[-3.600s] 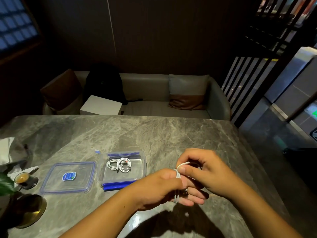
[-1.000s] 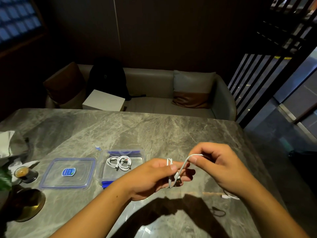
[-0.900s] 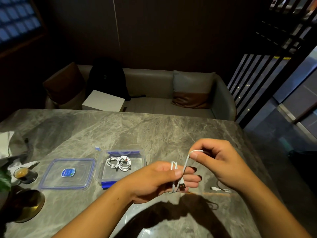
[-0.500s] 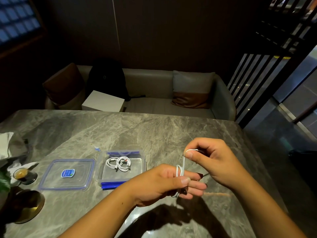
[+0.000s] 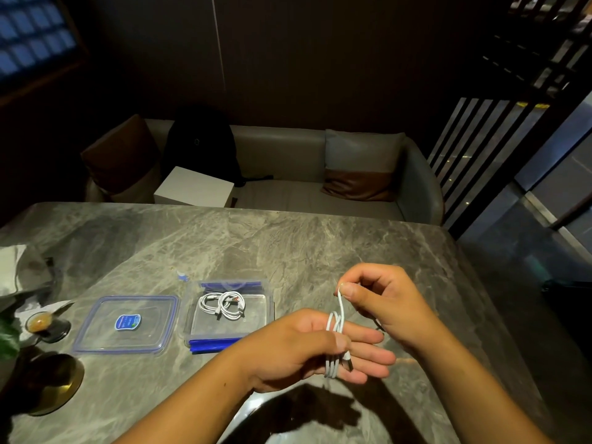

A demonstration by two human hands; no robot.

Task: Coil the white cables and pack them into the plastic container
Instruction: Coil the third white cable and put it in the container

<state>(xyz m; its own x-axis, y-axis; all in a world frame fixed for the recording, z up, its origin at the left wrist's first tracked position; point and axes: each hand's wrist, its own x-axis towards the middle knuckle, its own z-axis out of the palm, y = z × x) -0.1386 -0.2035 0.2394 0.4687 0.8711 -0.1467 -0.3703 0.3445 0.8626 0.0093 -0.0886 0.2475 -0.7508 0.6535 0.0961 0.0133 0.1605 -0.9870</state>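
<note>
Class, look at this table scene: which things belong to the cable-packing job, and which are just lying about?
Job: white cable, wound on left hand, pinched by right hand; coiled cables; plastic container; lid.
Lying about: glass cup, white box, backpack, cushion.

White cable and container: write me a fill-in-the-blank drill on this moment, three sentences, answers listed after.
1. The left hand has the white cable wound around its ____.
2. The free end of that cable is pinched by the ____ hand.
3. Two coiled cables lie in the plastic container, and its lid lies flat on the marble table to the container's ____.

Missing words: fingers; right; left.
</note>
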